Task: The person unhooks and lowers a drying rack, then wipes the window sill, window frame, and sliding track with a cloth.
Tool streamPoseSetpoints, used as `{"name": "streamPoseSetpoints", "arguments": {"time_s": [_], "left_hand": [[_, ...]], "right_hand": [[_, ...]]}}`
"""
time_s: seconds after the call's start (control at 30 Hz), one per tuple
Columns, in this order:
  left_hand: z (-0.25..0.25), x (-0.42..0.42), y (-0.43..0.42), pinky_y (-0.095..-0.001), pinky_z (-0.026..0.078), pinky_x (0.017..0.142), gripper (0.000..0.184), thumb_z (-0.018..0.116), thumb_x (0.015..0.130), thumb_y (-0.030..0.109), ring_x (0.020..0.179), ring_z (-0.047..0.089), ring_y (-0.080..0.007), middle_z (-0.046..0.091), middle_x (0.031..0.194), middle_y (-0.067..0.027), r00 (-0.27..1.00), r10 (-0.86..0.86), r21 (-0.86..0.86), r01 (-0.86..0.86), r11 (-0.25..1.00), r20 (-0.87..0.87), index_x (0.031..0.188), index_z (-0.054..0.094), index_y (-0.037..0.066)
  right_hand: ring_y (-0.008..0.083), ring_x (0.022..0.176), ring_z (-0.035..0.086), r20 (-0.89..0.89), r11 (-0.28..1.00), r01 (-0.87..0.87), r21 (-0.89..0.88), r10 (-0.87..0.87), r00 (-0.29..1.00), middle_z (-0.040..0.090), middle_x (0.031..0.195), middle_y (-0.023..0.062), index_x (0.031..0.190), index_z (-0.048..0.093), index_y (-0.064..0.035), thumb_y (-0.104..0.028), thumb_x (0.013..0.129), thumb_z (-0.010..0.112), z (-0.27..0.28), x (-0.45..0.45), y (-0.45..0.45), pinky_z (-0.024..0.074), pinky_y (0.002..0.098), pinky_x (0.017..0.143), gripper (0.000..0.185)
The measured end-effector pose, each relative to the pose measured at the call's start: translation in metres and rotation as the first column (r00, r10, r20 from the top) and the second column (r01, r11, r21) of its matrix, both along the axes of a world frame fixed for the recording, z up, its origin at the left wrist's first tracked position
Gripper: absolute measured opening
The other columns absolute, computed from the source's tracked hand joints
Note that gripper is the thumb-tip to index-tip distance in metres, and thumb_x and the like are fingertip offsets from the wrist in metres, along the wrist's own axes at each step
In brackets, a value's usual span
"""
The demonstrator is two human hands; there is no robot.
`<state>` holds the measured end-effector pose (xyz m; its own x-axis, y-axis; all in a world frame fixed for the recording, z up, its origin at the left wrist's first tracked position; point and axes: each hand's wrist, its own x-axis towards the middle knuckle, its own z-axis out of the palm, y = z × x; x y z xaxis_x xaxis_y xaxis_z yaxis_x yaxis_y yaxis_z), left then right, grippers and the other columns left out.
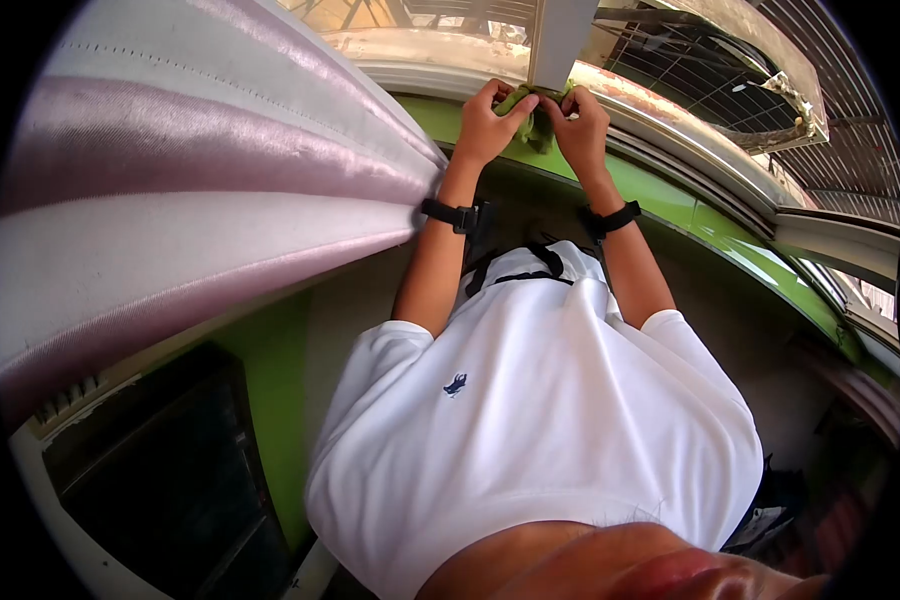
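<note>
A crumpled green cloth [541,132] hangs between my two hands, over the green window sill [660,180] at the foot of the window post [550,55]. On its left side, my left hand [488,128] pinches the cloth between thumb and fingers. My right hand [580,125] grips the other side, its fingertips bent inward close to the left thumb. Some of the fingertips are hidden in the folds. Each wrist carries a black strap, and both arms reach forward.
A pink and white curtain [200,150] is gathered to the left, close to my left wrist. Sliding window tracks [705,175] run along the right, with a metal grille [710,80] outside. A dark panel [160,460] stands at lower left.
</note>
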<state>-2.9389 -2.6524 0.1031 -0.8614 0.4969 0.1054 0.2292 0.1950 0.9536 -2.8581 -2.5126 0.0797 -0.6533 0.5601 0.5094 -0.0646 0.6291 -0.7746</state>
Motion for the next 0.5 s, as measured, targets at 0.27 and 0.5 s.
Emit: {"name": "streamPoseSetpoints", "arguments": {"time_s": [0.27, 0.5], "left_hand": [[-0.079, -0.006, -0.013, -0.0349, 0.047, 0.065, 0.048, 0.078, 0.082, 0.043, 0.067, 0.056, -0.0222, 0.061, 0.072, -0.0118, 0.991, -0.132, -0.425, 0.122, 0.897, 0.005, 0.084, 0.062, -0.002], [-0.031, -0.004, -0.005, -0.0281, 0.038, 0.058, 0.033, 0.073, 0.09, 0.028, 0.068, 0.043, -0.0064, 0.048, 0.068, 0.0019, 0.935, -0.208, -0.059, 0.234, 0.97, 0.287, 0.076, 0.056, 0.003]], "right_hand": [[0.0317, 0.052, 0.045, 0.347, 0.994, -0.07, -0.082, 0.094, 0.933, 0.048, 0.058, 0.0136, 0.067, 0.047, -0.0004, -0.016, 0.081, 0.079, -0.05, 0.012, 0.003, 0.0387, 0.039, 0.051, 0.039], [0.0328, 0.053, 0.048, 0.058, 0.987, -0.157, 0.012, 0.156, 0.986, 0.049, 0.064, 0.0141, 0.07, 0.047, 0.0004, -0.009, 0.084, 0.075, 0.013, 0.013, 0.008, 0.0384, 0.0402, 0.051, 0.033]]}}
